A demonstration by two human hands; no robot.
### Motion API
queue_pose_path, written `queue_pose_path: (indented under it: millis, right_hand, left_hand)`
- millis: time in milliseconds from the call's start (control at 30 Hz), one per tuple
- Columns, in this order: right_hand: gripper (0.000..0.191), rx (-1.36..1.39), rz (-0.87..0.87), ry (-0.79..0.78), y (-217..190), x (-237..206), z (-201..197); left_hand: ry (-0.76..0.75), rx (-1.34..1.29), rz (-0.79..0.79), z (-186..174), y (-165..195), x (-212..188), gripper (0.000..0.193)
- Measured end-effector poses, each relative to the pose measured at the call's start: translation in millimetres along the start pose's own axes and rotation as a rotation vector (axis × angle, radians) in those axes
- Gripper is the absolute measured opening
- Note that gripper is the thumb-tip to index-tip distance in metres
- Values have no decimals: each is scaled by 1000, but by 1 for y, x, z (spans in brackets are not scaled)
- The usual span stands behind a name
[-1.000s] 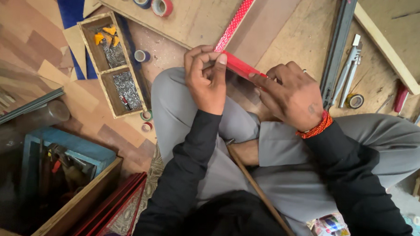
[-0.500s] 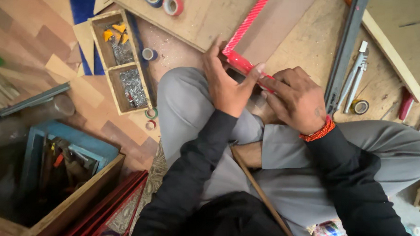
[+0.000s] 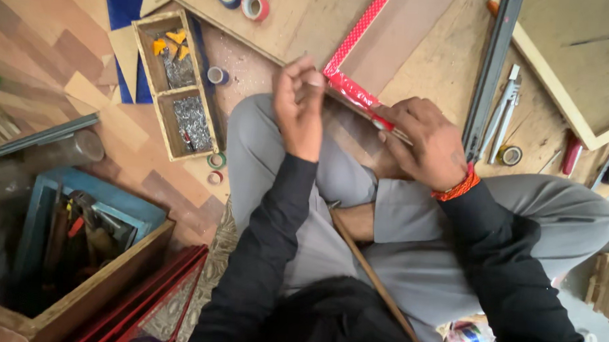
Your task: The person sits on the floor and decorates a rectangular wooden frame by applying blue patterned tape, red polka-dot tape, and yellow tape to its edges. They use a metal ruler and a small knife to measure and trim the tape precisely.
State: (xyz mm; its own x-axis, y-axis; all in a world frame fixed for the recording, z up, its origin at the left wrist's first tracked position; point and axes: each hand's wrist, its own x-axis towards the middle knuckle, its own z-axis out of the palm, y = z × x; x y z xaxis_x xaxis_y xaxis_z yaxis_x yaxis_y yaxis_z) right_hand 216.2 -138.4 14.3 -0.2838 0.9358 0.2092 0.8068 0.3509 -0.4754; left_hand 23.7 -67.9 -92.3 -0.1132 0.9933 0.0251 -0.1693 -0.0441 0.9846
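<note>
Fingers point(image 3: 307, 68) of the left hand point(image 3: 300, 110) now pinch the corner of the red dotted strip point(image 3: 351, 88), having slid left; the right hand point(image 3: 423, 141) stays pressing its near-right end onto the brown board point(image 3: 397, 39).

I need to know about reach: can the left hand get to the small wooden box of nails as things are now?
Probably yes. The wooden box lies open on the floor to the left of the left hand, with nothing between them. However, the fingers are busy on the red strip.
</note>
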Motion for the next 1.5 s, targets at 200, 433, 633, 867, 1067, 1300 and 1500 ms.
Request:
queue_pose_path:
  millis: [200, 433, 633, 867, 1067, 1300, 1500]
  right_hand:
    - [54, -37, 104, -95, -12, 7, -1]
    - [57, 194, 169, -40, -13, -6, -5]
    - [57, 171, 393, -600, -70, -111, 13]
    - [53, 652, 728, -301, -84, -155, -3]
    - [48, 256, 652, 74, -53, -98, -29]
    - [48, -90, 407, -33, -51, -63, -13]
    - [58, -178, 460, -182, -42, -64, -22]
  left_hand:
    - [-81, 1, 19, 15, 8, -7, 35]
    - [-71, 449, 144, 16, 28, -25, 39]
    - [-114, 364, 87, 25, 25, -26, 42]
    - [-137, 147, -24, 21, 10, -17, 75]
    - [-229, -127, -285, 16, 10, -10, 69]
    - [-266, -265, -323, 13, 13, -9, 63]
    - [-252, -278, -315, 16, 10, -11, 62]
